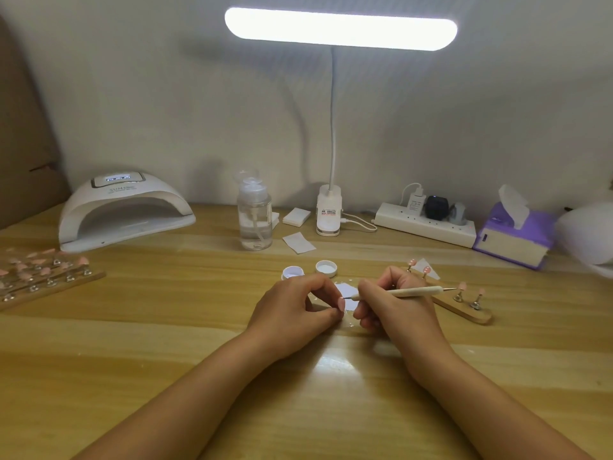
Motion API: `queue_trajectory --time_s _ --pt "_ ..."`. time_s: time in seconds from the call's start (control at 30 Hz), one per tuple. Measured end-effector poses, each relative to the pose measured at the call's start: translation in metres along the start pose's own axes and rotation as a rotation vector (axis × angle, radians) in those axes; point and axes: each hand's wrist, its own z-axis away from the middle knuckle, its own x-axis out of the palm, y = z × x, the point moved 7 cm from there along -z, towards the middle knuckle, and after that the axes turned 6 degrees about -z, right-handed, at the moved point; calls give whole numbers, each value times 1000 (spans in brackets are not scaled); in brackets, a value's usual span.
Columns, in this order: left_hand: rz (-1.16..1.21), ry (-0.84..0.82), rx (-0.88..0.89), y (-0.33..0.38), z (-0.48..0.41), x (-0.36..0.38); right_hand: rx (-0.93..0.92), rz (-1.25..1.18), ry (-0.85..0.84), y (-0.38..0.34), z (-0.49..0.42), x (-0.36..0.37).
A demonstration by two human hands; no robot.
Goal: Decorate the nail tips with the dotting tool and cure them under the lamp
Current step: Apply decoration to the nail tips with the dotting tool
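My left hand [298, 305] pinches a pale pink nail tip [341, 304] just above the wooden table. My right hand [389, 302] grips a wooden dotting tool [403, 291] like a pen, its fine point touching the nail tip. A small white paper piece [346, 290] lies under and behind the tip. An open little jar [293, 271] and its white lid [326, 268] stand just beyond my hands. The white curing lamp [124, 212] sits at the back left, its display lit. A wooden holder [464, 307] with pink tips on stands lies to the right.
A second wooden rack [46, 277] with several pink tips lies at the far left. A clear pump bottle [254, 215], cotton pads [297, 216], a lit desk lamp's clip base [328, 210], a power strip [428, 225] and a purple tissue box [512, 235] line the back.
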Motion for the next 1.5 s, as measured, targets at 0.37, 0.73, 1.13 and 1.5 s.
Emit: queue_trajectory --time_s 0.37,0.73,1.13,1.5 --pt "4 -1 5 0 0 0 1 22 -10 -1 1 1" --pt "-3 4 7 1 0 0 -9 26 -17 -2 1 2" --pt "3 10 0 1 0 -1 -53 -109 -11 -7 1 -2" --pt "-1 7 0 1 0 -1 -27 -1 -24 -6 4 0"
